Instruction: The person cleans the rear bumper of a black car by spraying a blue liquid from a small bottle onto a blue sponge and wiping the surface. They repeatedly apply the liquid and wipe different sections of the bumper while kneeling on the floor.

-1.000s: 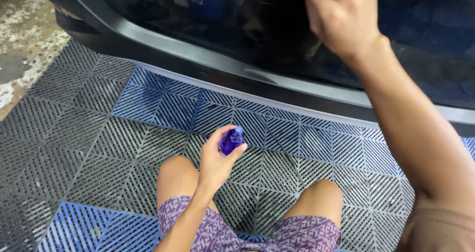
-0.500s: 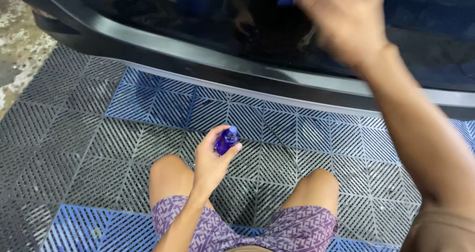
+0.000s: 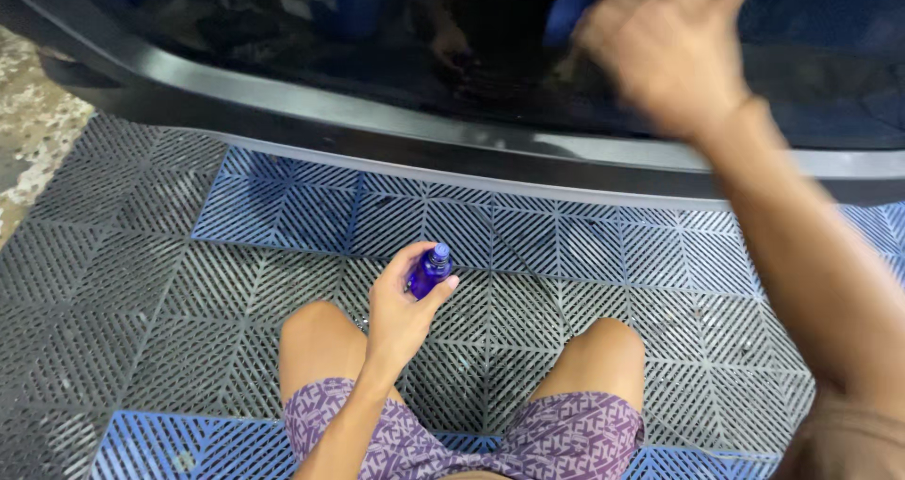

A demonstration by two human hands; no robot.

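My left hand (image 3: 401,312) pinched the small blue bottle (image 3: 429,271); right hand (image 3: 665,51) blurred against the dark car panel (image 3: 424,56), grip unclear. Loose pinch risked dropping the bottle onto the grid floor tiles (image 3: 141,282).

small blue bottle (image 3: 429,271), left hand (image 3: 401,310)
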